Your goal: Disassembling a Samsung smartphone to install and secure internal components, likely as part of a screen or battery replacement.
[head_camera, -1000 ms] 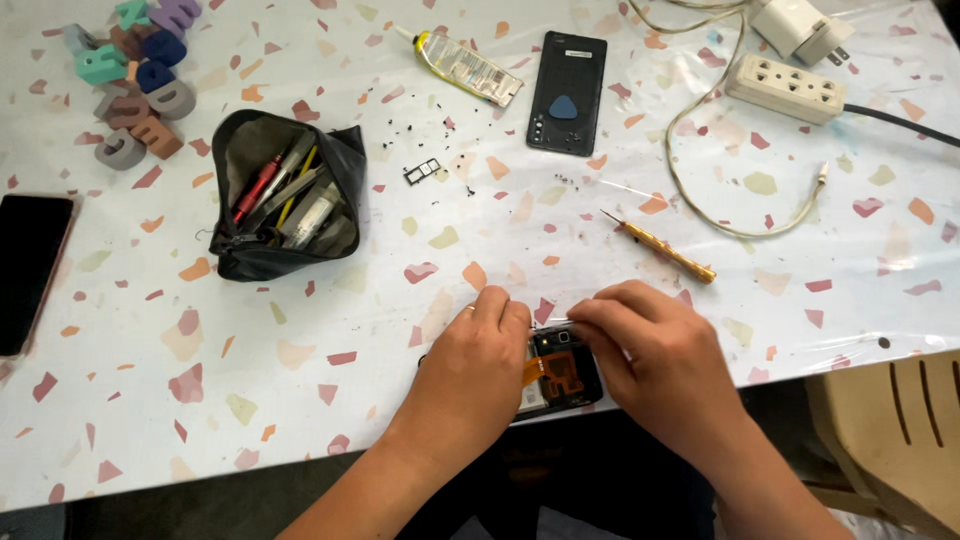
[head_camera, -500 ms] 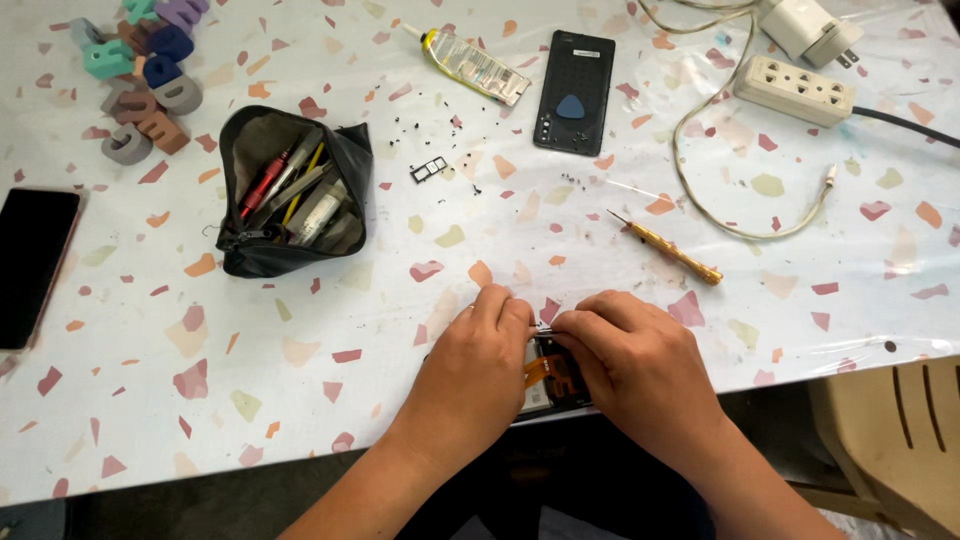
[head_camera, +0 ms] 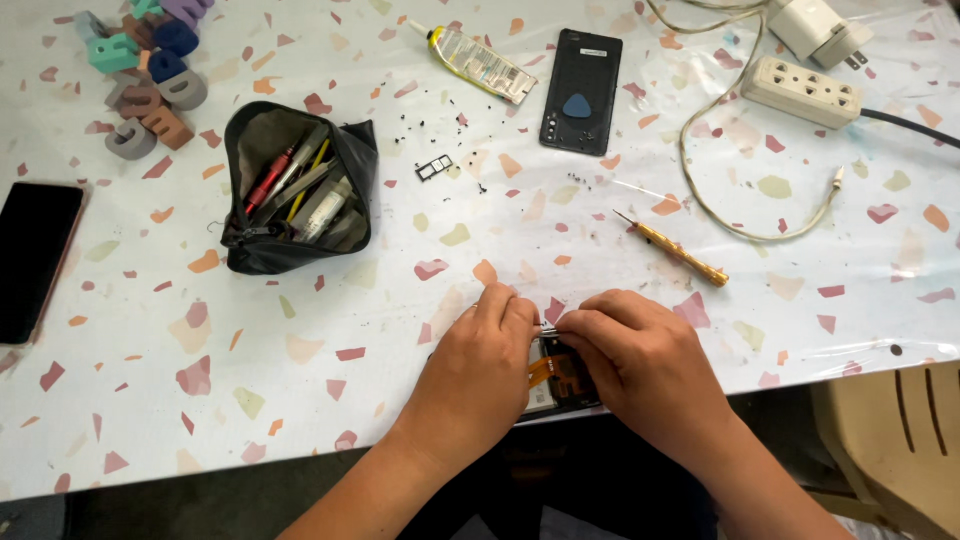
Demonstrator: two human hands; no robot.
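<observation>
Opened phone [head_camera: 560,380] lies under both hands [head_camera: 560,330]; they pinch thin tweezers [head_camera: 545,325], probably working its orange flex cable [head_camera: 541,369], needing steadiness

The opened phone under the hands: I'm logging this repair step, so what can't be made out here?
Head view only:
- Opened phone: mostly covered by the left hand and right hand; only an orange flex strip and dark frame show.
- Thin metal tool between the fingertips: too small to identify.
- Loose screws: too small to count.
- Dark phone: cut by the left edge.
</observation>
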